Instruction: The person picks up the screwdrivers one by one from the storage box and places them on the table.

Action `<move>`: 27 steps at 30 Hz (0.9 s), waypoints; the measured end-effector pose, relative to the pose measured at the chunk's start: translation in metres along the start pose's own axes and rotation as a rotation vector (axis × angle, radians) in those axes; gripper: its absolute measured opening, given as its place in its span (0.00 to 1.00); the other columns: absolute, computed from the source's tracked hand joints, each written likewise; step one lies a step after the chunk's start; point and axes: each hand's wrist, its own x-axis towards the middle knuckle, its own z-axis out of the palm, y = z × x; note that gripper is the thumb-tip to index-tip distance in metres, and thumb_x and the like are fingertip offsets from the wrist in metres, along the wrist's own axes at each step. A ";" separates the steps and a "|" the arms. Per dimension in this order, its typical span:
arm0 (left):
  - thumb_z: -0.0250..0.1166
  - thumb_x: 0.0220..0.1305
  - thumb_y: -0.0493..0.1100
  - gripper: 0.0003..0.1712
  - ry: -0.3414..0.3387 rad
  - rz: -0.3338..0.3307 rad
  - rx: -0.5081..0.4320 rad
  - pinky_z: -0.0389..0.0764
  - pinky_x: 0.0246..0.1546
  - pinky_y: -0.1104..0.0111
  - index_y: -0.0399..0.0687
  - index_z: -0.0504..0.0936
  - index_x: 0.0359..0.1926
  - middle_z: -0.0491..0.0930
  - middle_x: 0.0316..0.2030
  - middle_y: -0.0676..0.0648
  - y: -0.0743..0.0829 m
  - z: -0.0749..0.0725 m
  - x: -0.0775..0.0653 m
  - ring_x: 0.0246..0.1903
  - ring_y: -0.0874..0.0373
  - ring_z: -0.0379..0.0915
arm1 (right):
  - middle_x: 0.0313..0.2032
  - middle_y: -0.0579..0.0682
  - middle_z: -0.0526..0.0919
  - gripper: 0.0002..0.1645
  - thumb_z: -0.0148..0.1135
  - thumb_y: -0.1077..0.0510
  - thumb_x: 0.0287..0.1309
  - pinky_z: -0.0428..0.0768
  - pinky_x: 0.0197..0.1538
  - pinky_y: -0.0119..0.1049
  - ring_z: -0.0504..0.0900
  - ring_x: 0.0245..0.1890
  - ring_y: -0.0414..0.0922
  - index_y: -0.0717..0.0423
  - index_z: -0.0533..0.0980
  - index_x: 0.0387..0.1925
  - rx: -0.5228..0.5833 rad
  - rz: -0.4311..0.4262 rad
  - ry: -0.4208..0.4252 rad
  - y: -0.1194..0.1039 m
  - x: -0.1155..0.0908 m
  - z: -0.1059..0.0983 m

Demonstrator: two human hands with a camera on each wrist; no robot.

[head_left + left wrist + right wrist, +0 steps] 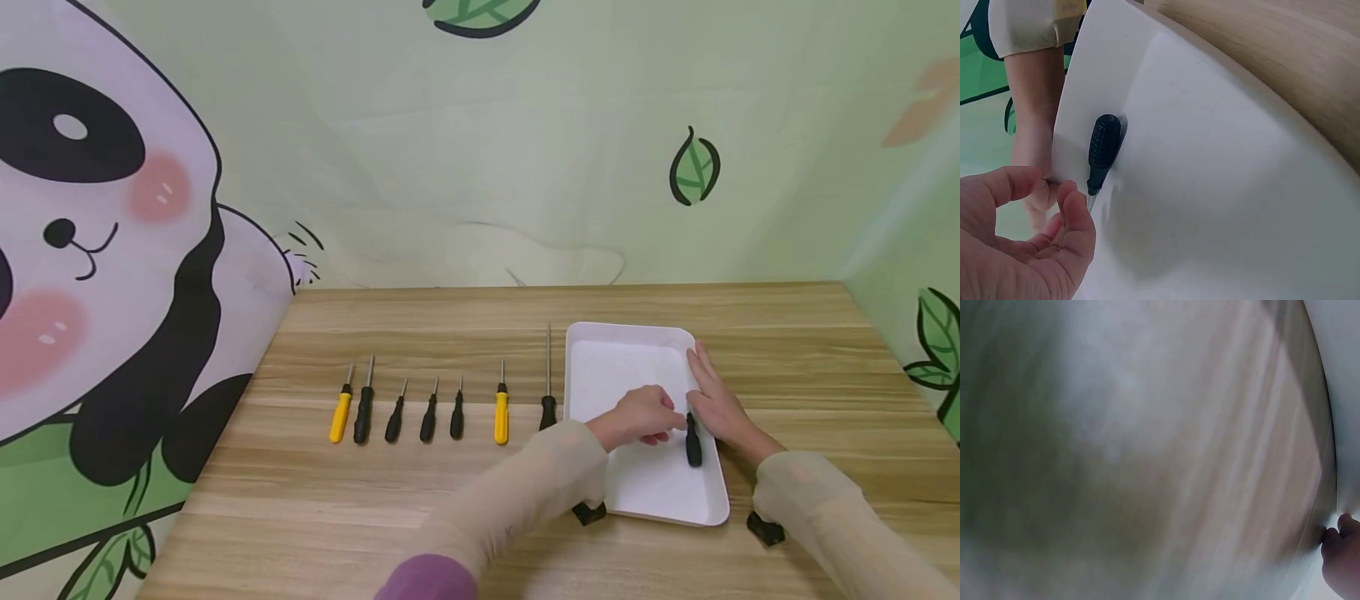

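A screwdriver [693, 442] with a black handle lies along the right inner side of a white tray [630, 333]; its shaft is mostly hidden. My left hand [637, 415] reaches over the tray, fingers bent, next to the screwdriver's shaft end. In the left wrist view, a gap shows between that hand's thumb and index finger, and the black handle [1105, 144] stands clear of the fingers. Along the tray's right rim rests my right hand [722, 408], its fingers fairly straight. Only a few of its fingertips [1341, 550] show in the right wrist view.
Left of the tray, several screwdrivers lie in a row on the wooden table [300, 500], among them a yellow one [501, 412] and a long black-handled one [548, 408]. A panda-print backdrop [480, 167] stands behind.
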 end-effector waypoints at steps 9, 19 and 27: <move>0.65 0.48 0.41 0.11 0.014 -0.120 -0.021 0.69 0.13 0.72 0.44 0.71 0.20 0.68 0.11 0.49 0.004 0.010 0.009 0.10 0.60 0.61 | 0.66 0.63 0.29 0.36 0.36 0.69 0.53 0.38 0.62 0.60 0.31 0.66 0.59 0.71 0.38 0.63 0.012 -0.018 0.012 0.001 0.000 0.000; 0.65 0.46 0.47 0.20 0.029 -0.113 0.171 0.59 0.09 0.73 0.44 0.69 0.08 0.62 0.04 0.50 0.007 0.017 0.012 0.06 0.59 0.58 | 0.67 0.62 0.30 0.37 0.36 0.69 0.52 0.40 0.62 0.60 0.33 0.66 0.60 0.70 0.39 0.64 0.000 -0.015 0.015 -0.002 -0.001 -0.001; 0.66 0.42 0.50 0.23 0.067 -0.078 0.255 0.57 0.10 0.73 0.46 0.65 0.05 0.61 0.03 0.50 0.008 0.023 0.012 0.05 0.60 0.56 | 0.66 0.64 0.31 0.37 0.36 0.69 0.51 0.40 0.62 0.60 0.33 0.66 0.61 0.72 0.40 0.63 0.002 -0.048 0.029 0.000 0.000 0.000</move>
